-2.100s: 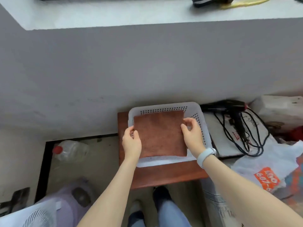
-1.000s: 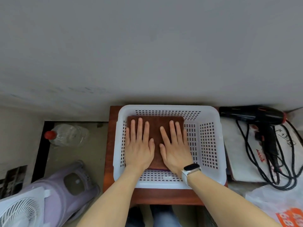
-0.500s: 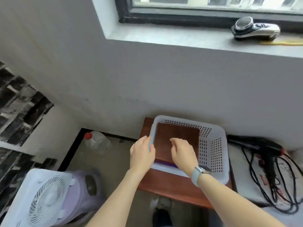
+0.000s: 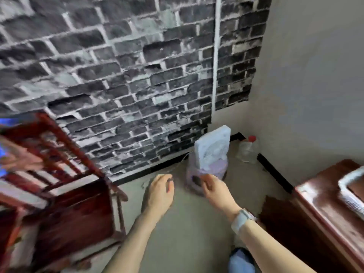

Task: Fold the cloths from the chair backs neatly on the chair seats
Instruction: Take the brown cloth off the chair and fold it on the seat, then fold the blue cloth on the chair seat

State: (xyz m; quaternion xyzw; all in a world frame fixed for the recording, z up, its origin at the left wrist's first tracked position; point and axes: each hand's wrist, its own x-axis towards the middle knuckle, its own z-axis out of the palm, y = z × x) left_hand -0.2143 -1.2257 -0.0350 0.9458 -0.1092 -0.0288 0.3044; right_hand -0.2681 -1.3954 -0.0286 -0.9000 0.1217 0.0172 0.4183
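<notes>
My left hand (image 4: 160, 192) and my right hand (image 4: 215, 189) hang over the bare floor, both holding nothing, fingers loosely curled and apart. A dark red wooden chair (image 4: 65, 186) with a slatted back stands at the left against the brick-pattern wall; it is blurred. The white basket (image 4: 352, 186) shows only as a rim at the right edge, on a red-brown wooden stool (image 4: 323, 205). A sliver of the folded brown cloth (image 4: 357, 189) shows inside the rim.
A white and purple fan (image 4: 210, 154) stands on the floor just beyond my hands. A clear plastic bottle with a red cap (image 4: 247, 149) sits in the corner. Something blue and blurred (image 4: 5, 138) shows at the far left by the chair.
The brown cloth was laid in the basket and pressed flat. Both hands then left the basket, and the view has swung left towards the red chair.
</notes>
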